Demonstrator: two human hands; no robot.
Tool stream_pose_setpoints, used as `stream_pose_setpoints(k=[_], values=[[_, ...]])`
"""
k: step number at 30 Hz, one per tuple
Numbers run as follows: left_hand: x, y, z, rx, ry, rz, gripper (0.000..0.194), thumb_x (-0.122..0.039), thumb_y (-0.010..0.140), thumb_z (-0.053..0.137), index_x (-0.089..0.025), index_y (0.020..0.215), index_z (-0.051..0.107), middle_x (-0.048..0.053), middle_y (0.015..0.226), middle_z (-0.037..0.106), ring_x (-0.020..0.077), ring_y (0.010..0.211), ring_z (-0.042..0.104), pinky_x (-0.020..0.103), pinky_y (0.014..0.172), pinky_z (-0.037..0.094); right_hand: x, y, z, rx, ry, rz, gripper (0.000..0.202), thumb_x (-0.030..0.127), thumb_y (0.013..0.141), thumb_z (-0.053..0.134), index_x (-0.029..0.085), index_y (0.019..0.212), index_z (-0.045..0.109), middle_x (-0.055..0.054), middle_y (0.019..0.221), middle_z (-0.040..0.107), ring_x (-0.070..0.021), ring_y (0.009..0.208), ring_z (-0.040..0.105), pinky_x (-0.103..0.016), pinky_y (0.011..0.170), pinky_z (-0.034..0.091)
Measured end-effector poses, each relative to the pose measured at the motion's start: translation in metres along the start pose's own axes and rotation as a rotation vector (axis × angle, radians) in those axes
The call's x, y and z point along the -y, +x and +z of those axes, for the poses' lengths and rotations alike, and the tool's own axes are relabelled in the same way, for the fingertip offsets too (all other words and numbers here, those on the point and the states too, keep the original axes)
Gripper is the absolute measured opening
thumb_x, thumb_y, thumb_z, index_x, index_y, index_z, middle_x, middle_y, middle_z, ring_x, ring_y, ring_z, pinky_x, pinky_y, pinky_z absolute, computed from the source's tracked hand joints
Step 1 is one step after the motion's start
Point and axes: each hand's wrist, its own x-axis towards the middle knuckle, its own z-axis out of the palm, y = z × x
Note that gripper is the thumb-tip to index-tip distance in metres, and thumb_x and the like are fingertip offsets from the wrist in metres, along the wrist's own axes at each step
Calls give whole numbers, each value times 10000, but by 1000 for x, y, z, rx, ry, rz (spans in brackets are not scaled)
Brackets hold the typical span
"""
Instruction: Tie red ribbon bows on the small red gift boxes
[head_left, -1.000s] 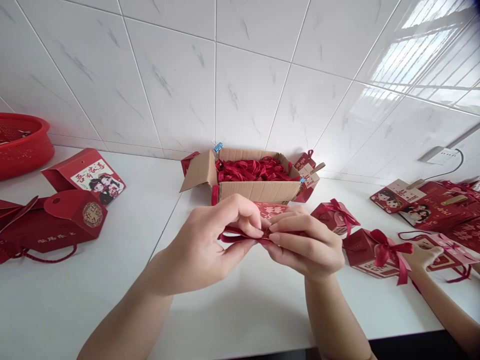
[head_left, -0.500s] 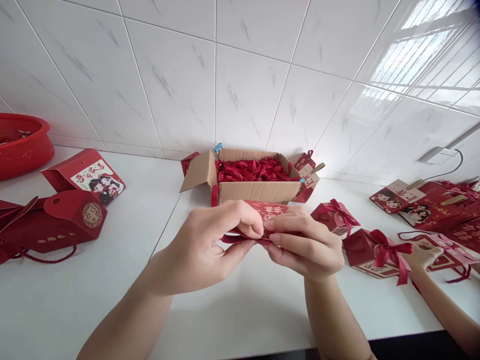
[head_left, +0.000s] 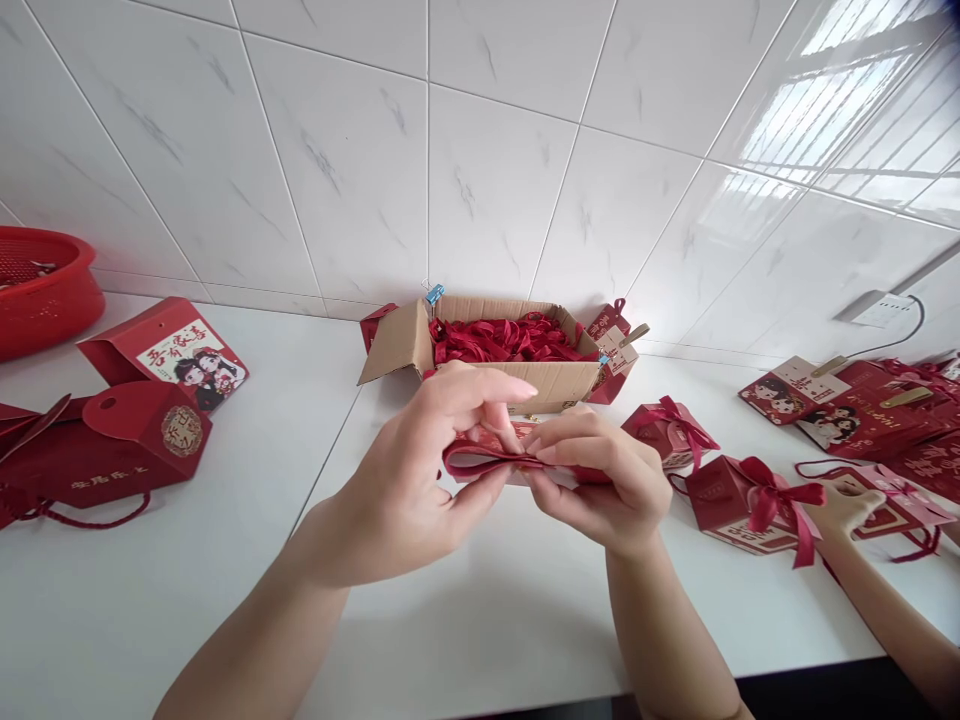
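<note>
At the centre of the head view, my left hand (head_left: 420, 480) pinches a loop of dark red ribbon (head_left: 469, 462) between thumb and fingers, its index finger lifted. My right hand (head_left: 607, 480) closes on the same ribbon from the other side, fingertips almost touching the left ones. Beneath and behind the ribbon, a red printed box (head_left: 491, 437) is mostly hidden by my hands. Just beyond them stands an open cardboard box (head_left: 536, 378) full of red ribbons (head_left: 502, 338).
Red gift boxes (head_left: 142, 440) and a red plastic basket (head_left: 52, 300) are on the left. To the right stand ribbon-tied boxes (head_left: 739, 505) and more red packages (head_left: 870, 400). Another person's hand (head_left: 844, 510) rests by a pink-topped box (head_left: 892, 500). A tiled wall rises behind.
My left index finger has lifted and extended, and the left hand has risen slightly. The ribbon loop now shows more openly between my hands. My right hand has shifted slightly left.
</note>
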Motion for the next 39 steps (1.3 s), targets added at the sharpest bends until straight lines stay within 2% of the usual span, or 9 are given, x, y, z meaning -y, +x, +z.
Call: stream_pose_setpoints(k=[6,10,17,19,22,26,30,33,39], values=[[6,1,-4,17,142,-36,685,-27,795,574,-340,1373,381,34,981,492,145,816,596,238,607,582,-8,-5,8,36,77,167,174,89,754,690,195,850,591,-32,764,682,-151,707,678,-267,611,574],[14,6,-5,12,116,-71,729,-40,803,584,-374,1398,328,11,973,470,118,786,609,274,716,596,-14,-9,13,59,75,272,130,127,783,673,199,834,578,-18,770,685,-135,707,672,-243,603,555],[32,16,-8,-11,61,-250,712,-142,797,641,-309,1404,309,66,1163,521,149,908,645,311,819,568,-23,-9,16,-69,-17,449,136,189,718,722,200,743,589,12,692,685,-117,605,630,-225,559,530],[36,17,-13,-41,51,-312,620,-226,794,680,-264,1348,405,82,1158,573,189,976,638,338,853,557,-26,-9,15,-109,1,534,142,217,701,728,200,721,589,10,685,684,-124,592,624,-233,542,527],[40,19,-19,-26,92,-409,262,-341,828,660,-211,1054,639,67,983,677,206,916,652,339,819,555,-29,-9,14,-131,26,678,165,250,683,736,195,704,582,12,650,657,-120,555,594,-228,489,497],[39,21,-19,-68,167,-441,180,-380,845,635,-206,849,683,35,831,698,184,783,650,298,691,541,-33,-9,14,-43,169,831,203,281,686,751,179,791,610,0,705,659,-125,616,618,-232,535,516],[35,23,-14,-88,180,-406,159,-341,851,629,-191,808,656,15,795,689,151,738,638,264,681,529,-33,-10,14,136,343,853,277,320,710,757,172,931,680,-37,844,702,-146,748,659,-264,662,555],[33,23,-9,-71,199,-375,142,-322,848,627,-186,816,654,15,795,695,152,735,643,260,669,532,-32,-10,15,233,368,829,211,335,741,733,172,870,695,-41,851,709,-155,765,663,-272,664,557],[34,23,-3,-70,240,-309,96,-290,844,628,-205,845,673,14,864,722,163,792,667,267,702,554,-31,-12,20,211,318,839,187,325,749,721,170,846,679,-29,825,722,-147,744,671,-274,672,565]])
